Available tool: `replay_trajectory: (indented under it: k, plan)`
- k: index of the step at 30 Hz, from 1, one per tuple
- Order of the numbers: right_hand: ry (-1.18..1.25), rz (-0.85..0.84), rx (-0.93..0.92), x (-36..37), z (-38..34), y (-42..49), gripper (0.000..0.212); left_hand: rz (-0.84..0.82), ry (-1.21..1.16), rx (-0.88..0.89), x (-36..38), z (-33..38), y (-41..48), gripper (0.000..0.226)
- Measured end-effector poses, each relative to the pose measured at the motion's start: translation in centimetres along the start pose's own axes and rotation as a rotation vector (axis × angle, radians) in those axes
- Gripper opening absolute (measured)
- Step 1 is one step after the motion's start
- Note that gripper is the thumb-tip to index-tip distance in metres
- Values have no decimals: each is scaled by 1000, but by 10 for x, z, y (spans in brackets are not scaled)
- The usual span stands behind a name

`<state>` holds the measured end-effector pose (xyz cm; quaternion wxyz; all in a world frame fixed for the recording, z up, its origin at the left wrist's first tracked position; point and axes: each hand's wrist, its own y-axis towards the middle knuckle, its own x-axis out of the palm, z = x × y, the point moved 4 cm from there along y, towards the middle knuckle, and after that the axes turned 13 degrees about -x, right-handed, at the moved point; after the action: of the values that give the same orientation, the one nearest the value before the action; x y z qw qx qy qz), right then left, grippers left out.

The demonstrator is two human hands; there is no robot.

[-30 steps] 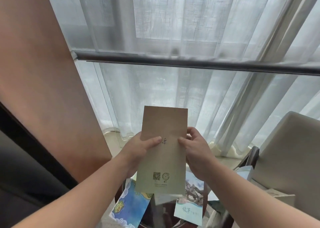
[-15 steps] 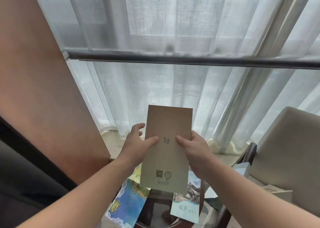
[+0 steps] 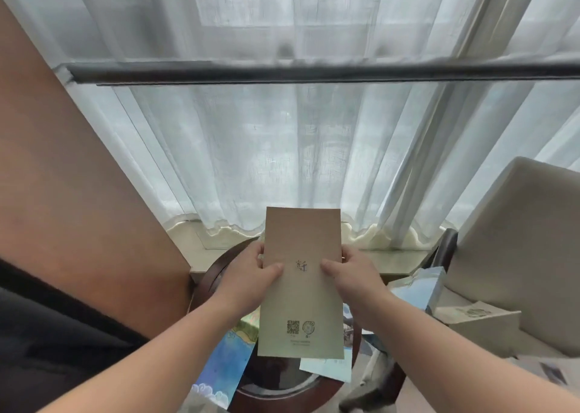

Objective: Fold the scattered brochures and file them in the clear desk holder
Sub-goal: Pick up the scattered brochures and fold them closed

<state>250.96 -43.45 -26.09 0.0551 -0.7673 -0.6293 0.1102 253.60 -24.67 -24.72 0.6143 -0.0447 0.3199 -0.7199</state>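
A folded tan brochure (image 3: 302, 243) with a QR code near its lower edge is held upright above a small round table (image 3: 216, 265). My left hand (image 3: 251, 276) pinches its left edge, thumb on the front and fingers behind. My right hand (image 3: 351, 276) pinches the right edge the same way. Under it a blue illustrated brochure (image 3: 219, 362) hangs over the table's left rim, and a pale teal brochure (image 3: 326, 368) lies at the near right. The clear desk holder is not visible.
Sheer white curtains (image 3: 282, 161) and a dark rail (image 3: 314, 72) fill the back. A brown wall panel (image 3: 78, 193) stands left. A beige chair (image 3: 518, 240) is at the right, with a light blue box (image 3: 423, 287) and a folded tan card (image 3: 477, 318) beside it.
The view has tilted down, so the table and brochures show more. The tan brochure sits lower in the frame, with both hands gripping its edges as before.
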Motion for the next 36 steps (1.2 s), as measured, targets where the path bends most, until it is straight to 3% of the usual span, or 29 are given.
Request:
replay_trajectory:
  k: [4,9,20,27,36]
  plan:
    - [-176,101,54,-14,34,8,21,-21,183,-26,23,-28,33,18]
    - [-375,65,114,-23,74,20,38,-49,365,-8,57,-54,82,14]
    - [-512,23,345,-34,206,67,55,-76,563,-132,142,-143,166,45]
    - [-503,13,411,-40,267,71,50,-83,669,-187,179,-183,189,42]
    - [-531,-26,414,-45,280,81,45,-48,686,-175,192,-189,202,41]
